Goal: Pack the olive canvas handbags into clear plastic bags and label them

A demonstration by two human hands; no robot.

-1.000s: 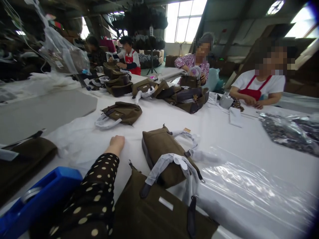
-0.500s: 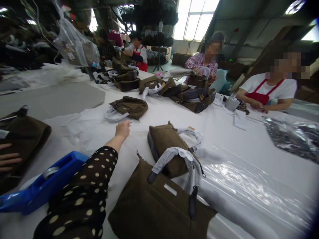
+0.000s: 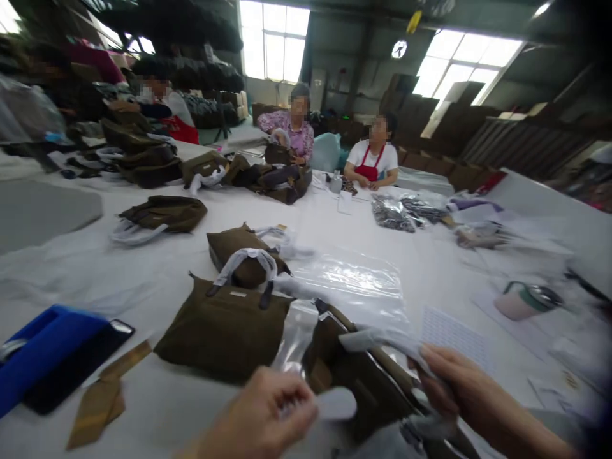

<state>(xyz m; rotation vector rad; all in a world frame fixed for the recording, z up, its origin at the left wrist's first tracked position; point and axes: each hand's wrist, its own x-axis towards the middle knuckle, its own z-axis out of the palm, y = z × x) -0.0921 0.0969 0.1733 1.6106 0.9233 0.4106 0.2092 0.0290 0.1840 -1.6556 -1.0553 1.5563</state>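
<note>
My left hand (image 3: 268, 414) is closed in a pinch on a small white oval tag (image 3: 337, 403) at the lower middle. On the right, my right hand (image 3: 454, 376) wraps round the paper-covered handle (image 3: 382, 339) of a dark olive bag (image 3: 368, 389), which lies partly under both hands. A larger olive bag (image 3: 229, 331) with wrapped handles rests just left of it, and a smaller olive bag (image 3: 239, 252) sits behind that. Between the near bags is a clear plastic strip (image 3: 297, 331).
A blue tape dispenser (image 3: 52, 344) and brown card pieces (image 3: 102, 395) lie at left. Clear plastic bags (image 3: 349, 274) lie mid-table; a cup (image 3: 523, 299) stands right. More bags and several people are across the table (image 3: 329, 236).
The view has swung right. My left hand has come back from the far bag and now pinches a white tag. My right hand has come into view on a bag handle.
</note>
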